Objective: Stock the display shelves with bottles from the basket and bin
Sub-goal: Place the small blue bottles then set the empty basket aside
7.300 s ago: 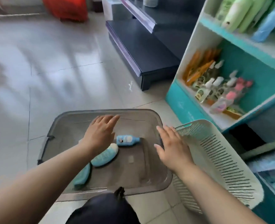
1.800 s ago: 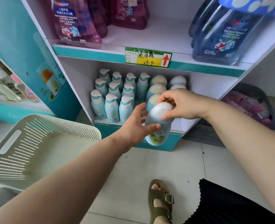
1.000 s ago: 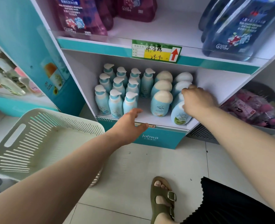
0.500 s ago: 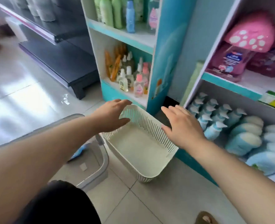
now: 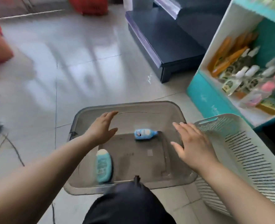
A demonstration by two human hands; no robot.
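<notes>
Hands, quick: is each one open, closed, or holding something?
Left hand: open, holding nothing.
Right hand: open, holding nothing.

2 bottles (image 5: 145, 134) in bin (image 5: 153, 105); basket (image 5: 246, 152) right of it, shelves (image 5: 214, 88) behind.

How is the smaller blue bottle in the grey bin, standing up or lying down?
Lying down. The smaller blue bottle rests on its side, cap pointing right.

We see a glossy tiled floor (image 5: 69, 65), a dark low shelf unit (image 5: 164, 39) up top, a red bundle (image 5: 88, 4) near it and a thin cable (image 5: 15, 151) at left.
</notes>
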